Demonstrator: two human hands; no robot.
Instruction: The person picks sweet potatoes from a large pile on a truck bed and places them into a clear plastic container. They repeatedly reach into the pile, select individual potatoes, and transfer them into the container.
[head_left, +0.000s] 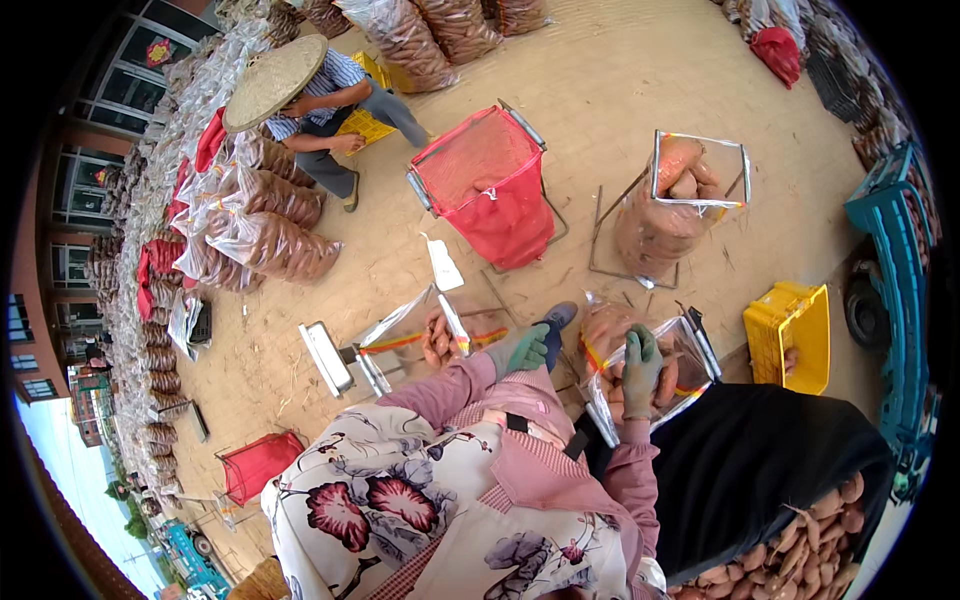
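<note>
My left hand (521, 349), in a grey-green glove, is in front of my waist with loosely bent fingers and no object visible in it. Left of it, a clear plastic bag (397, 337) is held open by a metal frame, with sweet potatoes (441, 339) inside. My right hand (641, 364), in a similar glove, is upright over a second framed clear bag (694, 349) that holds more sweet potatoes (666, 382). Its fingers are bent; whether they grip anything is unclear. A shoe (561, 313) shows between the two bags.
Ahead stand a framed red mesh bag (502, 225) and a filled clear bag (660, 232). A yellow crate (787, 337) and black cloth (757, 465) beside piled sweet potatoes (795, 555) are at right. A person in a straw hat (276, 82) sits at upper left near filled bags (274, 247).
</note>
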